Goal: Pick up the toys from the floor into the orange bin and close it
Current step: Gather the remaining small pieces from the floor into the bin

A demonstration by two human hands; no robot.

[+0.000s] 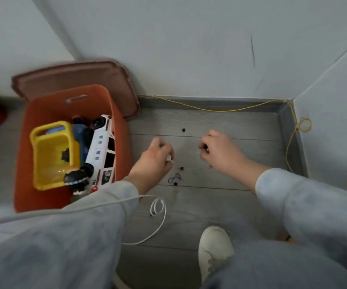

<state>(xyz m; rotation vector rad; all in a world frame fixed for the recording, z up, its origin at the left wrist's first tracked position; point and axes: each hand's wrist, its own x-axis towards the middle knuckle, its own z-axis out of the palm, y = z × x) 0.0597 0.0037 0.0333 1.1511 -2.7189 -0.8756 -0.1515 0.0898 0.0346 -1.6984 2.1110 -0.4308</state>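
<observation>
Orange bin (49, 107) sits on the floor at left, open; brown lid (74, 76) leans on the wall behind it. Inside: yellow toy basket (51, 155), white toy bus (102, 147), dark-haired doll (77, 180). Left hand (158, 157) is just right of the bin, fingers curled, pinching a small white piece (169, 157). Right hand (220, 152) is further right w/ fingers curled under; can't tell if it holds anything. On grey floor (241, 126) btwn the hands: small dark bits (182, 168), blue loops (174, 177). White cable (158, 207) lies nearer.
</observation>
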